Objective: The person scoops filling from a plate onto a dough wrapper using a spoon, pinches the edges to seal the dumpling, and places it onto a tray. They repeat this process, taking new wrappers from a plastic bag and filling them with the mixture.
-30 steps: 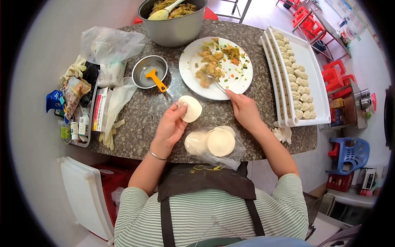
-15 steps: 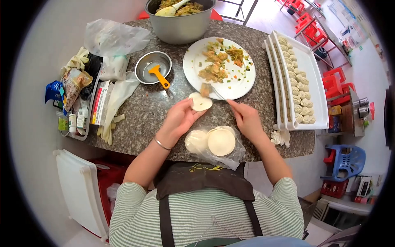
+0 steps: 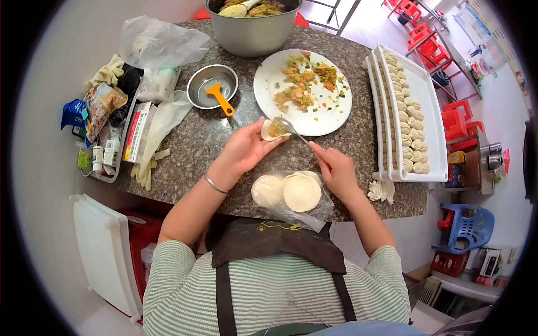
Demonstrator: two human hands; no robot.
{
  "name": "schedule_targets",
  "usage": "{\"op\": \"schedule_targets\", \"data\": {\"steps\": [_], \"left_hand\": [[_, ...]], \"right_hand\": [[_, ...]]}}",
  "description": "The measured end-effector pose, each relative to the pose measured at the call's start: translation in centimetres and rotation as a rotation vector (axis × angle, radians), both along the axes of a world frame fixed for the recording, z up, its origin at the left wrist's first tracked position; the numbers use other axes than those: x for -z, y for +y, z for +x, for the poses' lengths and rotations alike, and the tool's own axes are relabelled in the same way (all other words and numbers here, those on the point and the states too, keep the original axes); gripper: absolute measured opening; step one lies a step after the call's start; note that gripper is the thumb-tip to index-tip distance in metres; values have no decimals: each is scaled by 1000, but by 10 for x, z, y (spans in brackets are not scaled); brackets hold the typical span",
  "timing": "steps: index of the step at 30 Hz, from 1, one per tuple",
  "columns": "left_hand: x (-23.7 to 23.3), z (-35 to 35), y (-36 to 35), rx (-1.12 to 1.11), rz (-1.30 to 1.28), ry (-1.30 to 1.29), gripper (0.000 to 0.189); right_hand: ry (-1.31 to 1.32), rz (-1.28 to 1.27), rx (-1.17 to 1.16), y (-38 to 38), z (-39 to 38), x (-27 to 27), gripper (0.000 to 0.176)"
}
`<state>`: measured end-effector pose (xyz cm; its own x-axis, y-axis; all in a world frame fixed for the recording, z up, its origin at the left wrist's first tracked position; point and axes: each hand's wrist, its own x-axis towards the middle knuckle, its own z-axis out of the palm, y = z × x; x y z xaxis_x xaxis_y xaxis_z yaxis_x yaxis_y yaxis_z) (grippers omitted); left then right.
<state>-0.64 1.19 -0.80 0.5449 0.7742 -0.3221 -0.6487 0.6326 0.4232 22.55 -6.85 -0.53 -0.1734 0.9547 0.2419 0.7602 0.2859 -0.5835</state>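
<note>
A round dough wrapper (image 3: 267,133) is held by my left hand (image 3: 242,150), with a lump of orange-green filling (image 3: 277,129) on it. My right hand (image 3: 336,169) grips the handle of a metal spoon (image 3: 297,132), whose tip touches the filling. Just beyond lies a white plate (image 3: 263,89) with chopped filling (image 3: 298,87) spread over it. Between my forearms, a stack of dough wrappers (image 3: 301,191) rests on a clear plastic bag (image 3: 305,219).
At right, stacked white trays (image 3: 428,123) hold rows of pleated dumplings (image 3: 414,134). A metal bowl (image 3: 196,89) with an orange-handled scraper (image 3: 221,101) sits left of the plate. Behind stands a large pot (image 3: 252,35). A cluttered tray (image 3: 115,168) lines the left edge.
The spoon has brought its lump of filling down onto the wrapper, which now curves around it. My right hand has shifted slightly down and left. The view has tilted a little.
</note>
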Motion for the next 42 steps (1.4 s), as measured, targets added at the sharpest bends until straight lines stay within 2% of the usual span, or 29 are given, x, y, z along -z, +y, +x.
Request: {"op": "schedule_targets", "data": {"steps": [3,5,9,11,13,16,21,24,27,30,36,42], "left_hand": [[1,0,2,8,8,-1,39],[6,1,2,-18,-5,11,40],[4,0,-1,8,-8,74,41],[5,-1,0,-12,-9,49,41],[11,-4,2,-23,-7,-84,41],[12,-5,-1,-52,-27,-79,41],[11,-6,-1,29,6,40,41],[14,-9,-1,10,-6,-1,41],[14,-11,-10,-40,-71,-54,42],[7,-15,-14,-11,-34,-9,41],[4,-16,-13,-37,39,-79,41],[-5,-11,-9,-21,125,47,42]], "right_hand": [[-36,-14,-38,-6,3,1,33],[47,-11,-60,-4,6,-4,32],[82,7,61,13,9,0,31],[74,18,9,18,6,11,31],[69,-19,-36,8,3,4,32],[84,-63,-80,-3,2,-1,33],[168,-26,59,5,5,3,35],[120,-46,-57,2,4,7,34],[229,-100,-75,-8,2,-3,36],[182,-87,-108,-11,8,-9,38],[147,-22,-131,-13,8,-14,39],[139,-6,-121,-11,13,-24,41]]}}
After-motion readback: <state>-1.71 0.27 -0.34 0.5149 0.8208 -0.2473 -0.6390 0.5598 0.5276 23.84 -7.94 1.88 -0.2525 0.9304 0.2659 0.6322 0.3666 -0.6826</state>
